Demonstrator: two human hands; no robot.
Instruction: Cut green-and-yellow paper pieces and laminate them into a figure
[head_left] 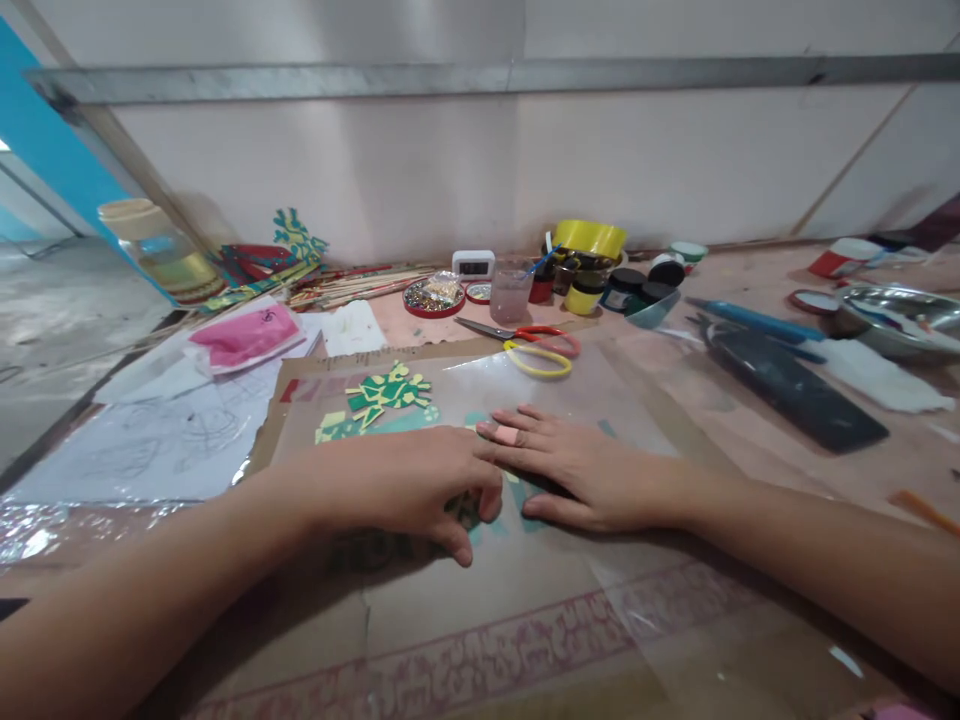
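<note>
My left hand [431, 480] is bent over a clear plastic sheet [525, 585] laid on brown cardboard [262, 440]. Its thumb stands apart from the curled fingers, and a greenish patterned patch shows partly beneath them. Flat on the sheet lies my right hand [574, 468], fingers outstretched, a light band around one of them. The fingertips of both hands meet or nearly meet. Beyond my left hand are a green and yellow cutout [394, 390] and a similar, paler piece [339, 428]. Scissors [536, 345] with red and yellow handles rest at the sheet's far edge.
Along the wall stand a cup of cloudy water [511, 292], paint jars [583, 296], yellow tape [590, 238] and a red dish of beads [433, 296]. At left are a pink packet [246, 335], papers [169, 440] and a jar [161, 255]. A dark pouch-like object [799, 390] lies right.
</note>
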